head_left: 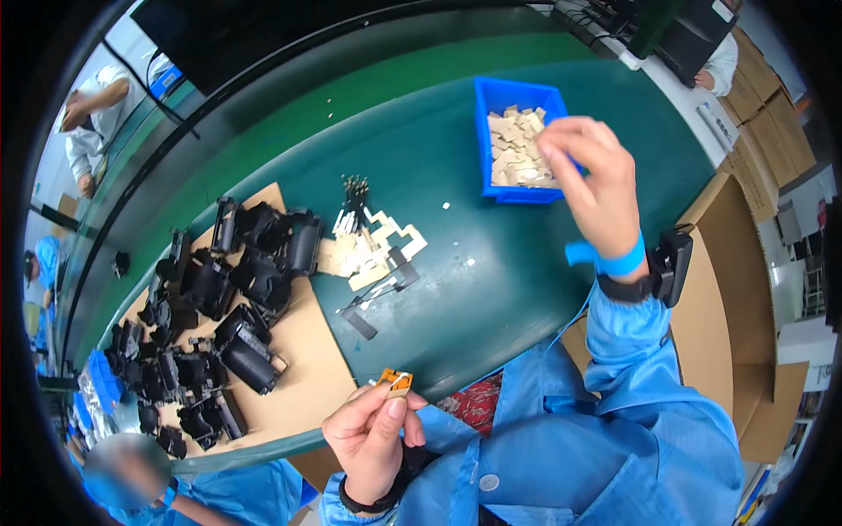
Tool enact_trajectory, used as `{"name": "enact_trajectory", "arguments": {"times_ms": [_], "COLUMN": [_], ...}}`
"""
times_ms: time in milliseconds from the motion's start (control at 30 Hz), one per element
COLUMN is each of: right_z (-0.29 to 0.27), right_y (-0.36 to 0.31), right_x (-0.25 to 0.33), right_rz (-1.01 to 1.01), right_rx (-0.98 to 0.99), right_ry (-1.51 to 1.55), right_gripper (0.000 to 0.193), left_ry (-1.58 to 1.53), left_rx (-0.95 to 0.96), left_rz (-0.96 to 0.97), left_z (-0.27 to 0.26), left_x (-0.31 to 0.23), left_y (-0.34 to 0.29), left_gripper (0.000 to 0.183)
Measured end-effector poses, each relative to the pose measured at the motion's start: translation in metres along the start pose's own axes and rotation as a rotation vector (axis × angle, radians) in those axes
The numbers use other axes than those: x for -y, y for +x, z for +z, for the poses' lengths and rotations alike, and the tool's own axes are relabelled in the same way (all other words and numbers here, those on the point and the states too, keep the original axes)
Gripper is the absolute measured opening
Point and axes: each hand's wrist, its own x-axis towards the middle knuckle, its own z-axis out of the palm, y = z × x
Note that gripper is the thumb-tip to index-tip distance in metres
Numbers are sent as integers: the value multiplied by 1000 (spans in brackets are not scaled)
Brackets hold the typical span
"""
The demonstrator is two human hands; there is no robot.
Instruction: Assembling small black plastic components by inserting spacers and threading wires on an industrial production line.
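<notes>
One small boxy part point(397, 382), orange and tan with dark patches, above the near edge of the counter point(491, 298). Left hand point(368, 437): thumb and fingers closed on its lower end. Right hand point(601, 180): fingers curled, tips nearly together, by blue bin point(526, 195) of tan pieces point(511, 145); cannot tell whether anything is held.

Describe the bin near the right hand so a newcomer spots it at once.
Start at the green table, then find the right hand. Partly behind that hand stands an open blue bin holding small tan pieces. Its bright blue walls set it apart from the black parts and pale strips lying to its left.
</notes>
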Motion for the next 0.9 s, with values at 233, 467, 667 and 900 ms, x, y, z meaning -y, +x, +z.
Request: {"name": "enact_trajectory", "arguments": {"times_ms": [233,467,667,900], "right_z": [30,45,39,39], "right_y": [-57,-72,-61,-66], "right_x": [99,112,117,125], "right_rz": [-25,-45,-359,-402], "right_rx": [442,267,108,100], "right_ry": [901,934,351,302], "right_gripper": [23,22,21,23], "left_ry": [-26,-25,89,10], "left_rx": [-28,-10,-203,-265], "left_rz": [31,-50,24,15], "left_z": [11,10,6,9], "left_x": [6,7,2,-3], "left_y": [6,3,1,3], "left_gripper": [24,24,18,10]}}
